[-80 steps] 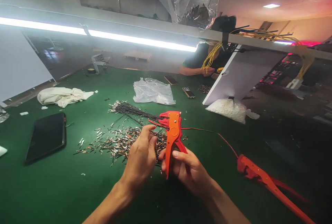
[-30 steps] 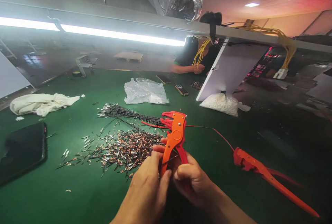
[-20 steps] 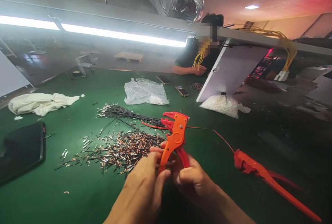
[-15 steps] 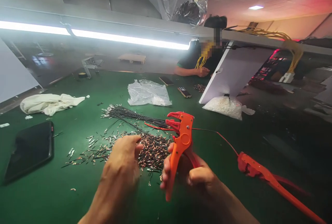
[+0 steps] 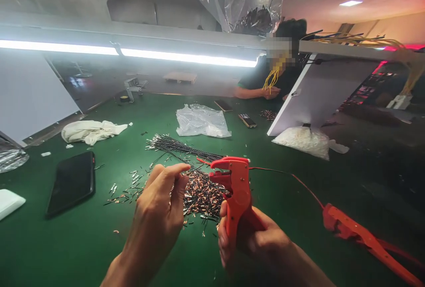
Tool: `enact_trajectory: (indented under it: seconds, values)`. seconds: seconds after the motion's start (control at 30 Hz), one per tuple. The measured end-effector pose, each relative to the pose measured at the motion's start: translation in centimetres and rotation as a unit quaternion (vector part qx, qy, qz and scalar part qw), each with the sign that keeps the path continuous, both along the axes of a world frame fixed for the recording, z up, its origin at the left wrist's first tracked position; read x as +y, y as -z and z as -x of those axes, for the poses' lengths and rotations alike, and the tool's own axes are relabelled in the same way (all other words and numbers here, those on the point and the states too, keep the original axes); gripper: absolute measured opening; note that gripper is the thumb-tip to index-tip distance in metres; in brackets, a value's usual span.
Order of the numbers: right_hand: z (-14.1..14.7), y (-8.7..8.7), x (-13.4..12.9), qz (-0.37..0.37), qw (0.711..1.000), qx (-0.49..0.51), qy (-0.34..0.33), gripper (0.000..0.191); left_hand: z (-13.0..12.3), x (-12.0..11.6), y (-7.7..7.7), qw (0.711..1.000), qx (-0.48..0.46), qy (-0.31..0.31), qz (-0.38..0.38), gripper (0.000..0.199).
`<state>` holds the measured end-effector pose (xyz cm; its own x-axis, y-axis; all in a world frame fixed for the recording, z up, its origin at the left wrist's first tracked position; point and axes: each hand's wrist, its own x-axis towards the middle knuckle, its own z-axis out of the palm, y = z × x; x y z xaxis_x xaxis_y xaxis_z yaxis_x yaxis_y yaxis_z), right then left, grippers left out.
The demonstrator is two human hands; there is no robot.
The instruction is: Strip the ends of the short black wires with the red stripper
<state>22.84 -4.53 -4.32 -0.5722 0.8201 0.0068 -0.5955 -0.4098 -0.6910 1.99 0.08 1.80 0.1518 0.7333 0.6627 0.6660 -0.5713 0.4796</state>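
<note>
Green worktop [image 5: 76,247], left hand [image 5: 157,205] near stripper jaws, cannot tell if fingers closed, right hand [image 5: 262,234] with fingers clamped around handles of red wire stripper [image 5: 241,189], pile of clippings [image 5: 203,193] between hands, black wires [image 5: 184,146] behind.

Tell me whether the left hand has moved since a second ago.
Yes. Against the pile of wire scraps, the left hand has moved left and forward, from its near right edge to over its left part.

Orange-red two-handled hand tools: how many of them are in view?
2. One tool is upright in the right hand; the other tool lies on the green tabletop, towards the right edge.
</note>
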Motion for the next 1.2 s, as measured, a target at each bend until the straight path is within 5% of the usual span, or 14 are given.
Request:
enact_trajectory:
  seconds: [0.3,0.63,1.2]
  values:
    - [1.1,-0.1,0.1,-0.033,0.996,-0.022,0.085,0.058,-2.1,-1.5,2.1,0.994,0.067,0.045,-0.074,0.012]
    - [1.4,-0.1,-0.3,-0.064,0.991,-0.055,0.109,0.05,-2.8,-2.8,1.0,0.994,0.098,-0.04,-0.029,0.017]
    - [2.5,1.1,-0.9,-0.052,0.986,-0.124,0.096,0.025,-4.1,-3.1,1.4,0.995,0.095,0.009,0.012,0.023]
